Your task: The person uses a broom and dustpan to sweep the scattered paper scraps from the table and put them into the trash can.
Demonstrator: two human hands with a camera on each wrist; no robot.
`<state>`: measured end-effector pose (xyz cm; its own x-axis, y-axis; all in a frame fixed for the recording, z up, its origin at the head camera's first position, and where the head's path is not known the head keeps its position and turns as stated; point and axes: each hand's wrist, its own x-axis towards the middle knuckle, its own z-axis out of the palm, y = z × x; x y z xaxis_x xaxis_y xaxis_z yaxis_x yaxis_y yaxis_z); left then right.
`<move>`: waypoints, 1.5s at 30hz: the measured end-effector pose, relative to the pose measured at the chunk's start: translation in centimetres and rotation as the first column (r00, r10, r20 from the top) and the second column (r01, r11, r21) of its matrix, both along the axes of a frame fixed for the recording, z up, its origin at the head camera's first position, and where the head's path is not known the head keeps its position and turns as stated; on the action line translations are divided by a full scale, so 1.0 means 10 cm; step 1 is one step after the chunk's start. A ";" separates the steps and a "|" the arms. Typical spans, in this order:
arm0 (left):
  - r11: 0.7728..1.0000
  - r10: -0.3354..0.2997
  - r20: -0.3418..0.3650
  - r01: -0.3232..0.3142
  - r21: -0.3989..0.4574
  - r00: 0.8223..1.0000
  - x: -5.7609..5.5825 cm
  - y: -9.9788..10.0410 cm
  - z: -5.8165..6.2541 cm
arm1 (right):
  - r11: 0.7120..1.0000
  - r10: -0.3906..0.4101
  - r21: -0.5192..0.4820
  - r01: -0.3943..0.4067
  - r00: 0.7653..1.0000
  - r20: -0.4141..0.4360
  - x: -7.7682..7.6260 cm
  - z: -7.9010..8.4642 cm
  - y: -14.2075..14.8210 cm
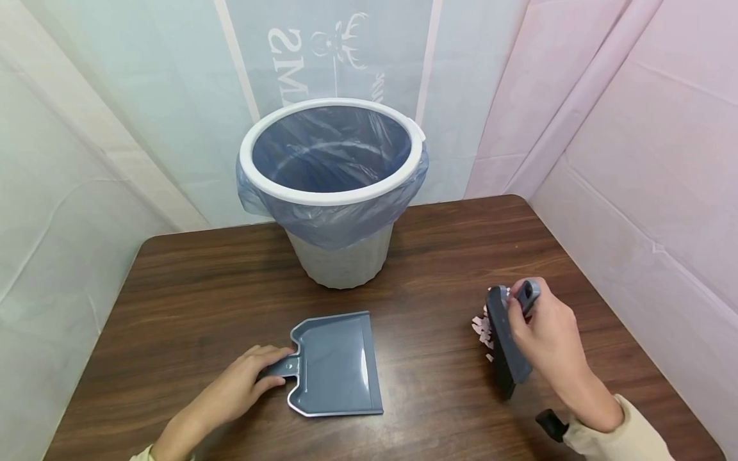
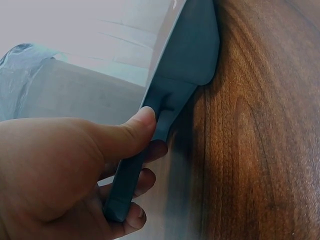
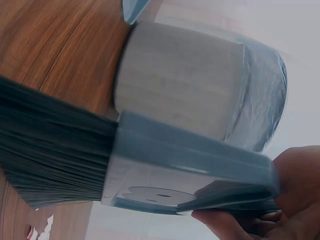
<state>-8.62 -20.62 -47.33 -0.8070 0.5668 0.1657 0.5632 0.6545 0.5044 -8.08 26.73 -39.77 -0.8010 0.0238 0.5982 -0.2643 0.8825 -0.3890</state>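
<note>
My left hand grips the short handle of a grey-blue dustpan. The pan lies on the wooden table with its flat lip facing right. In the left wrist view the thumb presses on top of the handle and the fingers curl beneath. Over at the right, my right hand holds a small hand brush by its handle. Dark bristles point down at the table. Scraps of torn white paper lie beside the brush, partly hidden behind it.
A white bin lined with a translucent blue bag stands at the back middle of the table. Pale sheeting hangs around the table's back and sides. A black band sits at the right wrist.
</note>
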 end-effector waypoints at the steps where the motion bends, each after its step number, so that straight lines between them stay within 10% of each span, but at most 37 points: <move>1: 1.000 0.000 0.002 0.000 0.000 1.000 0.00 0.00 0.00 | 1.000 0.004 -0.006 -0.004 1.000 -0.003 -0.01 0.00 -0.02; 24: 0.999 0.023 0.021 -0.022 -0.023 1.000 0.02 0.01 0.03 | 0.961 0.223 -0.135 -0.242 0.964 -0.144 -0.24 0.15 -0.29; 28: 0.999 0.023 0.011 -0.022 -0.023 1.000 0.01 0.02 0.03 | 0.910 0.388 -0.110 -0.399 0.915 -0.114 -0.46 0.16 -0.22; 36: 0.999 0.028 0.005 -0.028 -0.042 1.000 0.01 0.02 0.03 | 0.740 0.672 -0.065 -0.670 0.741 0.010 -0.85 -0.01 -0.14; 45: 1.000 0.017 0.002 -0.017 -0.024 1.000 0.00 0.02 0.01 | 0.671 0.742 -0.075 -0.738 0.666 0.082 -0.78 -0.04 -0.12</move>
<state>-8.63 -20.46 -47.21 -0.8168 0.5569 0.1507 0.5511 0.6760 0.4892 -15.91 25.52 -40.18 -0.6170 -0.5841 0.5273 -0.7841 0.3997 -0.4748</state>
